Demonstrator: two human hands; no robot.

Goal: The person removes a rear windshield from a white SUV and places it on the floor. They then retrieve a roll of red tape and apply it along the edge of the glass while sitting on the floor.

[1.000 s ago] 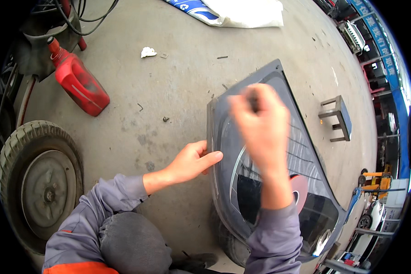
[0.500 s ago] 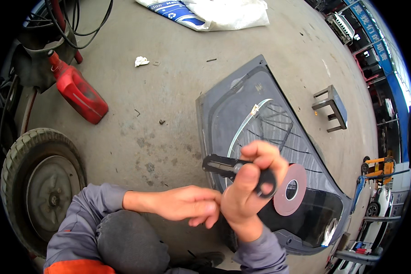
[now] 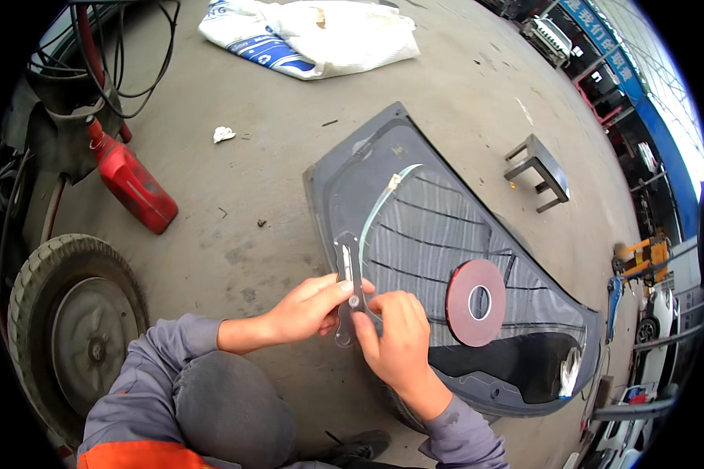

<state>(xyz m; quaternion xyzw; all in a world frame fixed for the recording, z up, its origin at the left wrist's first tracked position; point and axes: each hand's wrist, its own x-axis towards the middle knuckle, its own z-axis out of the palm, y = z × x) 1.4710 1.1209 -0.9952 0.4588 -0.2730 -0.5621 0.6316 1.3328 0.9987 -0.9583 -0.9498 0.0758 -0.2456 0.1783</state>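
My left hand and my right hand are together in front of me, both closed on a slim black hand tool held upright. It has a pale metal strip along its upper part and a round pivot near its middle; its exact kind is unclear. The left fingers pinch it beside the pivot, while the right thumb presses lower down. Beyond the hands lies a large dark grey car panel, with a curved pale strip on it. A flat reddish-brown roll of tape rests on the panel, right of my hands.
A red plastic jug and a tyre on a wheel stand at the left. A white and blue sack lies at the far side. Right of the panel is a small stool. My knee is below my left forearm.
My right hand has come down and turned, and the black tool has swung from sideways to upright. My left hand now grips it too. The view has shifted slightly.
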